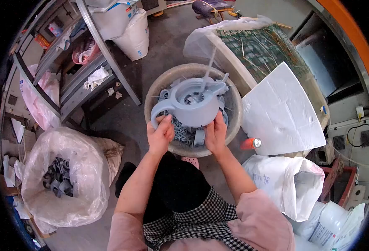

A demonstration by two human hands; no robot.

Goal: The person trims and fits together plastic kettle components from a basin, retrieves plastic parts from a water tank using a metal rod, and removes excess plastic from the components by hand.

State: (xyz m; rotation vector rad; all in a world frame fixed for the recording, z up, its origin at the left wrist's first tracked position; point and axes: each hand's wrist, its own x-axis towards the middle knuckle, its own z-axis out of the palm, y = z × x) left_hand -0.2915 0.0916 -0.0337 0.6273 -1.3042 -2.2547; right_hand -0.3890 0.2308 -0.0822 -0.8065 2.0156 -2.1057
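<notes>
Both my hands hold a grey-blue plastic jug-like part with a looped handle, an open ring-shaped top and a thin rod sticking up from it. My left hand is closed round the handle at the left. On the right, my right hand grips the lower side of the body, its fingertips partly hidden behind it. Below the part stands a wide round basin, holding thin grey plastic sticks and other grey moulded pieces. A short grey cylindrical piece lies beside my right hand.
Left, a clear plastic bag holds dark grey rings. An orange can and white foam sheet stand right, near an open white sack. A netted tub and metal shelf flank the basin.
</notes>
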